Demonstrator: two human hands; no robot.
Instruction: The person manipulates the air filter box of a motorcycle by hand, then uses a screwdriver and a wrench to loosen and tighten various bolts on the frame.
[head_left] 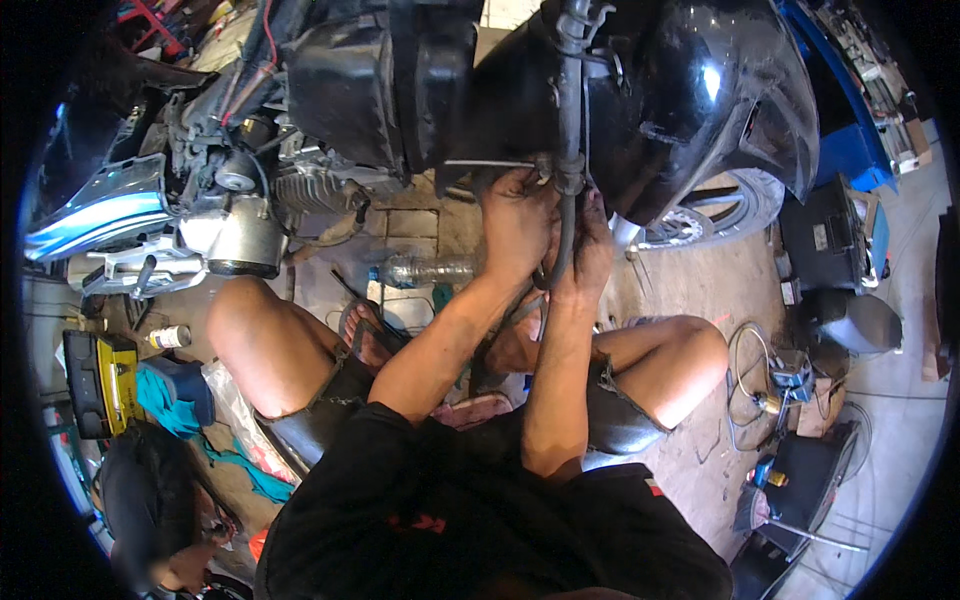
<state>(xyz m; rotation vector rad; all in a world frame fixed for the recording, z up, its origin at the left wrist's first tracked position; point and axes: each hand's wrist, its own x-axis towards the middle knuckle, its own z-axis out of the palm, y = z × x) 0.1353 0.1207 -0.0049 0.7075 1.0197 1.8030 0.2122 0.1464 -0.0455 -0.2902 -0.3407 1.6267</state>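
Note:
A partly stripped motorcycle stands before me, and both my hands work low on its body by an upright grey tube [570,90]. My left hand [515,222] is closed, its fingertips curled in under a bracket beside the tube's lower end; what they pinch is hidden. A black hose [567,235] hangs from the tube and passes in front of my right hand [588,250]. That hand is closed too, fingers pointing up, with its grip mostly hidden. Right of them is a glossy black body panel [660,110]; at left is the engine [235,230].
A wheel [735,205] stands beneath the black panel. On the floor lie a clear plastic bottle [430,270], a yellow-and-black case [105,385], teal cloth [165,400] and a brush [755,510]. Dark boxes [825,240] line the right side. Another person [150,490] is at lower left.

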